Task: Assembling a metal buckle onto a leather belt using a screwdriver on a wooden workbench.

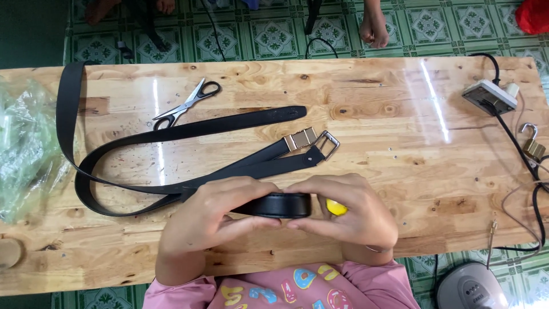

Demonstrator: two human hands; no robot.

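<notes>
- The wooden surface (pixel 366 189) runs across the whole view, with green patterned floor tiles (pixel 274 34) beyond its far edge
- A clear plastic bag (pixel 23 154) lies crumpled at the left end of the surface
- Long black belts (pixel 171 133) loop and stretch from the far left towards the middle; their metal buckles (pixel 315 141) lie together just beyond the hands
- Both hands hold a rolled black belt end (pixel 281 205) near the person, in the middle of the surface; the step in hand looks like coiling the strap tight
- The left hand (pixel 214 214) has its fingers clenched round the left side of the roll
- The right hand (pixel 349 212) grips the right side, fingers curled over it, and a small yellow object (pixel 335 208) shows inside that hand; what it is cannot be told
- The next move likely calls for steady pressure from both sides so the coil stays tight
- Scissors (pixel 186 106) lie far left of centre, touching one belt
- A white power strip (pixel 490 96) and a brass padlock (pixel 533 146) sit at the right end, well apart from the hands
</notes>
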